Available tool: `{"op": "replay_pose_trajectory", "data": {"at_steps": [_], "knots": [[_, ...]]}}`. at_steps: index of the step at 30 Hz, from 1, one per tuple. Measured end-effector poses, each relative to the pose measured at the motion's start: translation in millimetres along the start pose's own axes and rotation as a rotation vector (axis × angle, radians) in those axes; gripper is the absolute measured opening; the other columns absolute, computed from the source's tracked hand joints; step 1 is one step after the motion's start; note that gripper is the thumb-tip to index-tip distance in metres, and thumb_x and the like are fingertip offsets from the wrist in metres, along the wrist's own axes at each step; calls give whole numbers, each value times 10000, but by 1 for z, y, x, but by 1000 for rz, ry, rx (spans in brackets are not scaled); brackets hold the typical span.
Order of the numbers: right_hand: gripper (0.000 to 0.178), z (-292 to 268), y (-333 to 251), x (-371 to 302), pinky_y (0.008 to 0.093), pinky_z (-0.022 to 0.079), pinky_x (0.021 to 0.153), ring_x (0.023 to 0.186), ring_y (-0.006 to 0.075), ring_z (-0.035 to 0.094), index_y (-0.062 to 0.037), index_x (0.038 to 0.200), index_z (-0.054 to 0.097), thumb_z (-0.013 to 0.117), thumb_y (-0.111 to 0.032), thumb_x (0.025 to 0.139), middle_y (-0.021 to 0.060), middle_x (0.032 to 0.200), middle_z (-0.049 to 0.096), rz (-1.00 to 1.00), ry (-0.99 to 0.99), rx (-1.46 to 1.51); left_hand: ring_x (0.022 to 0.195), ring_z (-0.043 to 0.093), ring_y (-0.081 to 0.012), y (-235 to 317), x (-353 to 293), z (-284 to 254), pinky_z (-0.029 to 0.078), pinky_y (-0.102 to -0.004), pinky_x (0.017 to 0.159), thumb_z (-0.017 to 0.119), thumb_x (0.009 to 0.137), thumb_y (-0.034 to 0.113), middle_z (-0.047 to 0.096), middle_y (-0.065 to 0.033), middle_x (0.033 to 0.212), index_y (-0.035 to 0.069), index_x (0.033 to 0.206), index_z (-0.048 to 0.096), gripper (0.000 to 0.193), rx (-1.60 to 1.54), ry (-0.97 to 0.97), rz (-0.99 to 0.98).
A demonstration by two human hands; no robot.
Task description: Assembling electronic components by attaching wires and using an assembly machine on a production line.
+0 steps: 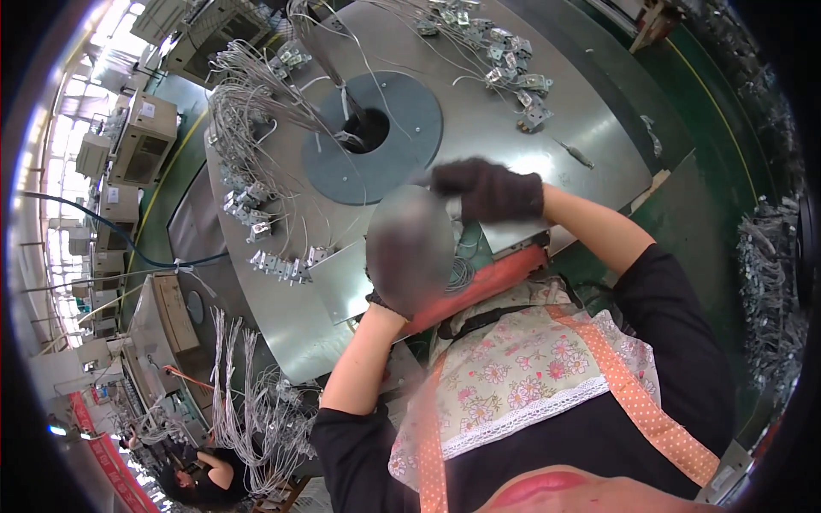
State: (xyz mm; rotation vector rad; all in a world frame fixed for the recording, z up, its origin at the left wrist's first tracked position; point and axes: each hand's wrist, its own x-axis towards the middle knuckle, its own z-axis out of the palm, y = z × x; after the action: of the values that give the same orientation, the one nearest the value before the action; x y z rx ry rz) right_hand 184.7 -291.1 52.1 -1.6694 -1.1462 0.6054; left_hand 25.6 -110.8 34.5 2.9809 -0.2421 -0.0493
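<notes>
My left hand (400, 265), in a dark glove, is over the near edge of the metal table (564, 94). A blurred grey oval patch covers most of it, so its fingers and anything in them are hidden. To its right and slightly farther off is my right hand (500, 192), also in a dark glove. Its fingers point left and look pressed together, somewhat blurred; whatever they hold cannot be made out. Just below the hands lies a small coil of grey wire (461, 274), beside a red strip (487, 282) along the edge at my waist.
A grey disc (410, 154) with a dark central hole sits mid-table, bundled grey cables (244, 103) beside it. Metal-cased parts on wires (509, 64) lie at the far right, more (278, 267) at the left. A slim tool (577, 155) lies right. Another person (209, 479) is lower left.
</notes>
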Motion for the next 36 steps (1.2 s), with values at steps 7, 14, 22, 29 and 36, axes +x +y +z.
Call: {"op": "replay_pose_trajectory", "data": {"at_steps": [7,14,22,29,36], "knots": [[676,-88,104,26,464,483,1001,1144,404,623,-25,1512,373,644,-209,920,257,1253,629,331,458,-736,1230,621,-356,2,0,17,411,-482,1122,674,903,401,676,-189,1271,21,1342,594,586,18,172,-3],[760,-71,132,65,495,421,1083,1258,434,536,-4,1543,319,602,-142,851,315,1365,538,133,373,-856,1226,619,-378,5,1,11,424,-491,1104,694,881,408,675,-190,1278,37,1339,612,596,-2,112,-39],[528,-71,140,58,521,422,1076,1247,454,525,-114,1459,524,510,-161,933,304,1326,516,-181,437,-1182,1222,622,-374,9,4,3,428,-495,1097,697,873,394,681,-187,1270,32,1321,620,582,9,93,-37],[450,-63,169,98,538,317,1162,1371,476,422,-182,1423,563,489,-275,989,259,1423,500,152,531,-1139,1202,636,-375,11,10,1,422,-499,1107,672,887,404,682,-196,1267,20,1313,619,576,-29,40,-50],[394,-30,66,91,487,535,857,1134,351,660,-256,1303,674,576,-291,923,143,1176,697,31,-363,-1277,1206,634,-364,10,6,4,417,-497,1112,648,910,406,685,-202,1244,17,1318,607,565,-15,61,-69]]}}
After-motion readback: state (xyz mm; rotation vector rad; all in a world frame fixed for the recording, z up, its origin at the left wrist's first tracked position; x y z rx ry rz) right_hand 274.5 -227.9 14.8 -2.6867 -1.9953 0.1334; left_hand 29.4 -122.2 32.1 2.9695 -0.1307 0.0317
